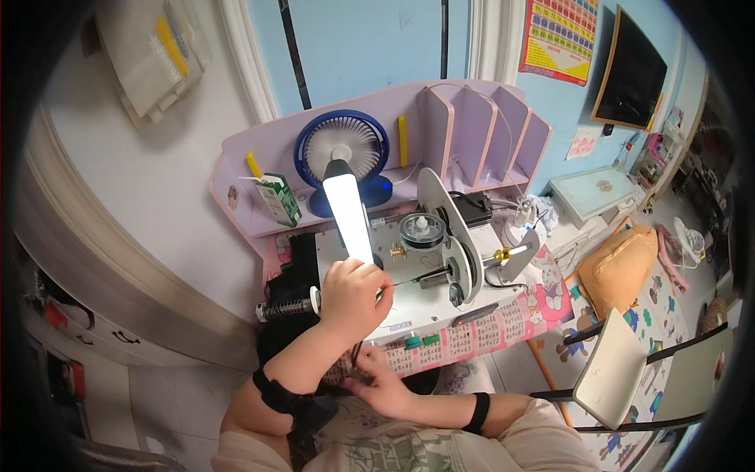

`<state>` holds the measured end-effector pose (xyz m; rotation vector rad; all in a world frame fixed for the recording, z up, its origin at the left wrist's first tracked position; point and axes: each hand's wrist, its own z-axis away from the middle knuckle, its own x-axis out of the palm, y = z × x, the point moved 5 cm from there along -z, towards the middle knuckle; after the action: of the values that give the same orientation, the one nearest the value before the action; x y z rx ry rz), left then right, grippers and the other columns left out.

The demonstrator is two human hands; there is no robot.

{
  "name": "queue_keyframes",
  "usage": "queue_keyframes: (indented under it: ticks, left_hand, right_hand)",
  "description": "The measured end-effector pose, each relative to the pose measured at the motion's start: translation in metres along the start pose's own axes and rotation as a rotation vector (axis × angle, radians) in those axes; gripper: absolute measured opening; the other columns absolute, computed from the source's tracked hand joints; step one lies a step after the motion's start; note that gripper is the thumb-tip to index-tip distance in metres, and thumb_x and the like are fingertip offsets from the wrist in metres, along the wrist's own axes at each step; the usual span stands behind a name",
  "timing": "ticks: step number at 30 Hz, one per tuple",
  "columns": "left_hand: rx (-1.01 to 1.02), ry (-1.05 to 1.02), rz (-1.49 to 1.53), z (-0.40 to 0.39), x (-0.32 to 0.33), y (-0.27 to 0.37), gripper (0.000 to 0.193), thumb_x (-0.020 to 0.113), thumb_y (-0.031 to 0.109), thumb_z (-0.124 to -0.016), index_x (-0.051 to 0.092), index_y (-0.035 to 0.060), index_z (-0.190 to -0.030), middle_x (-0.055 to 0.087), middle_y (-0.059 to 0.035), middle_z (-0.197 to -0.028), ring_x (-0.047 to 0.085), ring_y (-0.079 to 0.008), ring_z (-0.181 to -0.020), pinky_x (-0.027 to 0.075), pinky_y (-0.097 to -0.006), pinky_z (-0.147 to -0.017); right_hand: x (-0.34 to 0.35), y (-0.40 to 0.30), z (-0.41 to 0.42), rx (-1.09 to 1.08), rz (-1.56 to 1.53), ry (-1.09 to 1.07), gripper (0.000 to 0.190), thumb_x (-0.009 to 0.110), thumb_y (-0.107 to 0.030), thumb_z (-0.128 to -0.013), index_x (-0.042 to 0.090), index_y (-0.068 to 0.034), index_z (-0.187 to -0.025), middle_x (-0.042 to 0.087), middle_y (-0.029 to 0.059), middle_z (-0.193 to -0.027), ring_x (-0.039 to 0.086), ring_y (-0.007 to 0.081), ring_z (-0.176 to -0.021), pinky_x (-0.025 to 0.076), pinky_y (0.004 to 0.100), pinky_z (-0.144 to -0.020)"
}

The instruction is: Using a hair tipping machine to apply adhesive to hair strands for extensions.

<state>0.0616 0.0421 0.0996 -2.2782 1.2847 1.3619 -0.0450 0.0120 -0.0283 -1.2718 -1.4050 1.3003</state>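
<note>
My left hand [354, 298] is over the front of a white-based winding machine [413, 307]. Its thumb and fingertips pinch a thin dark cord [404, 282], drawn taut towards the machine's round head [463, 268]. Lower down, near the table edge, my right hand [380, 383] has its fingers curled around a dark strand [357, 353] that hangs below my left hand. A clear spool [422, 231] of dark thread lies flat on the machine. To the left a spring [286, 309] sits on a rod. Part of the base is hidden behind my left hand.
A lit lamp bar [348, 218] reaches over the machine. Behind it are a blue fan [342, 150], a green-and-white carton [278, 199] and a lilac shelf with dividers [472, 127]. A green-handled tool [420, 341] lies along the front edge. A chair [610, 369] stands to the right.
</note>
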Motion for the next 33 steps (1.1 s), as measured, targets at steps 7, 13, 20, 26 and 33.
queue_keyframes:
  ticks: [7, 13, 20, 26, 33]
  left_hand:
    - [0.168, 0.178, -0.497, 0.030, -0.010, 0.012, 0.023, 0.061, 0.010, -0.065, 0.063, 0.0078, -0.088, 0.059, -0.0039, -0.097, 0.053, -0.0243, -0.091, 0.040, -0.0400, -0.085]
    - [0.010, 0.113, -0.088, 0.025, -0.030, 0.036, 0.040, 0.058, 0.008, -0.061, 0.063, 0.0062, -0.101, 0.057, -0.0093, -0.109, 0.052, -0.0300, -0.094, 0.039, -0.0409, -0.086]
    - [0.073, 0.250, -0.049, 0.010, -0.013, 0.032, 0.020, 0.063, 0.009, -0.070, 0.067, 0.0098, -0.090, 0.062, -0.0020, -0.093, 0.054, -0.0246, -0.087, 0.043, -0.0369, -0.074]
    - [0.170, 0.253, -0.105, 0.008, 0.005, 0.030, 0.013, 0.067, 0.014, -0.069, 0.067, 0.0161, -0.081, 0.061, 0.0040, -0.091, 0.054, -0.0210, -0.085, 0.042, -0.0353, -0.074]
    - [0.029, 0.297, -0.169, -0.003, 0.007, 0.031, 0.012, 0.068, 0.017, -0.070, 0.067, 0.0150, -0.081, 0.061, 0.0042, -0.087, 0.054, -0.0184, -0.082, 0.040, -0.0346, -0.074]
  right_hand:
    - [-0.088, -0.017, -0.030, 0.071, -0.010, 0.637, 0.049, 0.059, -0.005, -0.087, 0.040, 0.003, -0.131, 0.050, 0.0059, -0.096, 0.045, 0.0099, -0.070, 0.041, 0.0233, -0.064]
    - [-0.093, -0.013, -0.034, -0.053, -0.550, 0.690, 0.015, 0.053, -0.016, -0.094, 0.057, -0.001, -0.092, 0.055, 0.0005, -0.077, 0.044, 0.0052, -0.065, 0.038, 0.0204, -0.060]
    - [-0.106, -0.038, -0.026, -0.506, -0.175, 0.716, 0.015, 0.047, -0.015, -0.094, 0.055, -0.004, -0.089, 0.054, 0.0233, -0.124, 0.052, 0.0130, -0.067, 0.040, 0.0243, -0.062]
    - [-0.094, -0.064, 0.002, -0.813, 0.340, 0.435, 0.004, 0.051, -0.004, -0.086, 0.054, -0.003, -0.087, 0.060, 0.0198, -0.115, 0.059, 0.0239, -0.074, 0.046, 0.0332, -0.068]
    - [-0.106, -0.054, -0.032, -0.447, -0.198, 0.507, 0.005, 0.044, 0.002, -0.087, 0.049, 0.001, -0.086, 0.036, 0.0292, -0.140, 0.059, 0.0244, -0.093, 0.045, 0.0358, -0.084]
